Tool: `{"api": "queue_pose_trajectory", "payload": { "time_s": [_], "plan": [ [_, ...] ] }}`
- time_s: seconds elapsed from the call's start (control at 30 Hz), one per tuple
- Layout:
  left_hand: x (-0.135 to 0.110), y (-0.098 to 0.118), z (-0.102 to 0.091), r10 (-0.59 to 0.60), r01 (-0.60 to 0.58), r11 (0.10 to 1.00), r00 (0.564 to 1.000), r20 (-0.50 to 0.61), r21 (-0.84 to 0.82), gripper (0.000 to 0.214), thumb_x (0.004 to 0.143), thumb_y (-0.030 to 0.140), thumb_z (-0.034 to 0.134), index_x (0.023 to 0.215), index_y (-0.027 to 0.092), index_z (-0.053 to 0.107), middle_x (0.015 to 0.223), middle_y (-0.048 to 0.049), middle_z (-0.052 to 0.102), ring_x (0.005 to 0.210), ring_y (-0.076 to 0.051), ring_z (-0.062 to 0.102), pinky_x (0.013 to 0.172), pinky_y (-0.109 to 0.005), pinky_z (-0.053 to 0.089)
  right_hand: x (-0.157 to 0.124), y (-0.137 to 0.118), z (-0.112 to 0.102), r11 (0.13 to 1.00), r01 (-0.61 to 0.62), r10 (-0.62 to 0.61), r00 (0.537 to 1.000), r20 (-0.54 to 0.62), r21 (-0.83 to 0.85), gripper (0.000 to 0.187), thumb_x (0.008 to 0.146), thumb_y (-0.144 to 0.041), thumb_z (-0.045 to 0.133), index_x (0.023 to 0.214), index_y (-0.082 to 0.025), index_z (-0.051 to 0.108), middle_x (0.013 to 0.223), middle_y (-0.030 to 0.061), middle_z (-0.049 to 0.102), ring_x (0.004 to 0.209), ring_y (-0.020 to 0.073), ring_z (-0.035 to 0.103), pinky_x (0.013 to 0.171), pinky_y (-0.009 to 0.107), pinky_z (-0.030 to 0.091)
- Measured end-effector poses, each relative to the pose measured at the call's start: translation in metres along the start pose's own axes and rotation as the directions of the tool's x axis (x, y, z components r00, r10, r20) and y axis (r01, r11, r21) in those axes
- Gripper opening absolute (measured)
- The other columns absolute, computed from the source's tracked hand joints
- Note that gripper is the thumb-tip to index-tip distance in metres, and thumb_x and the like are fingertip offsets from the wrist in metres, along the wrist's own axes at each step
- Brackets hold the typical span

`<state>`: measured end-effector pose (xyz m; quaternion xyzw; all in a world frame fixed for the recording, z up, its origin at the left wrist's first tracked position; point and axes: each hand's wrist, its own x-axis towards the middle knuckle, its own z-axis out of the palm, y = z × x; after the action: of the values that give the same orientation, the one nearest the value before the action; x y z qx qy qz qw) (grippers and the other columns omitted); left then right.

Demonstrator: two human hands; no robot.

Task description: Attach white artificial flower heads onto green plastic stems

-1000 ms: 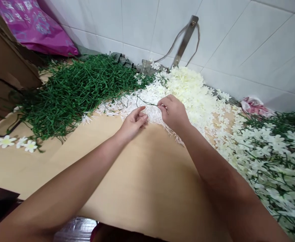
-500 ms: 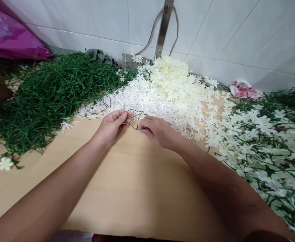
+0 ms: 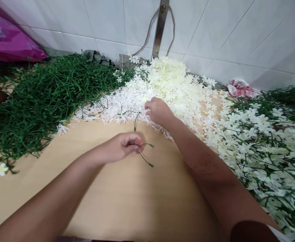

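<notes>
My left hand (image 3: pixel 123 148) is closed around a green artificial flower stem (image 3: pixel 145 160), whose thin branches stick out to the right of the fingers above the board. My right hand (image 3: pixel 160 111) is at the near edge of a heap of white thread-like stamens (image 3: pixel 118 103), fingers bent together. What those fingertips pinch, if anything, is too small to make out. Just behind that hand rises a pile of cream flower petals (image 3: pixel 169 72). Between the two hands, another thin green stem (image 3: pixel 135 124) lies at the edge of the stamens.
A large mound of green stems (image 3: pixel 59 89) covers the left. Flowers on stems (image 3: pixel 268 151) are heaped at the right. The light brown board (image 3: pixel 112 201) spans the front. Behind stand a tiled wall (image 3: pixel 107 20), a metal strip (image 3: pixel 159 28) and a purple bag (image 3: pixel 11 40).
My left hand has drawn back toward me with the green stem. My right hand has let go of the stem and moved up and away, into the white stamens.
</notes>
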<state>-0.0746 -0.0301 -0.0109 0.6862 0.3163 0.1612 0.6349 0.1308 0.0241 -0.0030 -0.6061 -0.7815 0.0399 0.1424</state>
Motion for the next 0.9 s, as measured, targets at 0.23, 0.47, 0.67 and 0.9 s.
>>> {"api": "queue_pose_trajectory", "payload": {
  "time_s": [0.23, 0.47, 0.67, 0.9],
  "plan": [
    [-0.005, 0.003, 0.005, -0.017, 0.008, 0.937, 1.0, 0.023, 0.348, 0.009, 0.082, 0.02, 0.046, 0.077, 0.018, 0.054, 0.073, 0.0004, 0.06, 0.059, -0.009, 0.053, 0.056, -0.021, 0.04, -0.008, 0.023, -0.02, 0.952, -0.102, 0.158, 0.972, -0.175, 0.289, 0.008, 0.078, -0.019, 0.054, 0.071, -0.018, 0.058, 0.066, 0.0015, 0.059, 0.062, 0.013, 0.049, 0.065, 0.031, 0.037],
    [-0.009, 0.031, -0.016, 0.053, 0.013, 0.604, 0.997, -0.056, 0.797, 0.024, 0.085, 0.032, 0.045, 0.076, 0.02, 0.064, 0.08, -0.0033, 0.062, 0.072, -0.016, 0.055, 0.065, -0.025, 0.037, -0.01, 0.034, -0.028, 0.865, -0.125, 0.227, 0.961, -0.158, 0.486, 0.007, 0.074, -0.014, 0.055, 0.069, -0.019, 0.054, 0.067, 0.0024, 0.058, 0.065, 0.0143, 0.052, 0.065, 0.033, 0.04],
    [0.06, 0.045, -0.032, 0.255, 0.293, 0.476, 0.856, -0.45, 0.829, 0.028, 0.083, 0.031, 0.047, 0.095, 0.017, 0.068, 0.097, -0.0096, 0.064, 0.088, -0.022, 0.058, 0.076, -0.031, 0.04, -0.01, 0.032, -0.028, 0.953, -0.124, 0.195, 0.949, -0.248, 0.275, 0.01, 0.074, -0.009, 0.054, 0.068, -0.018, 0.052, 0.083, 0.0053, 0.053, 0.072, 0.0151, 0.048, 0.072, 0.034, 0.04],
    [0.127, 0.038, -0.041, 0.268, 0.369, 0.549, 0.772, -0.576, 0.75, 0.021, 0.078, 0.024, 0.051, 0.087, 0.018, 0.069, 0.098, -0.0108, 0.067, 0.089, -0.025, 0.059, 0.074, -0.033, 0.042, -0.006, 0.034, -0.029, 0.83, -0.142, 0.285, 0.94, -0.19, 0.54, 0.008, 0.077, -0.011, 0.052, 0.074, -0.017, 0.056, 0.069, 0.0014, 0.052, 0.066, 0.0147, 0.05, 0.067, 0.033, 0.04]
  ]
}}
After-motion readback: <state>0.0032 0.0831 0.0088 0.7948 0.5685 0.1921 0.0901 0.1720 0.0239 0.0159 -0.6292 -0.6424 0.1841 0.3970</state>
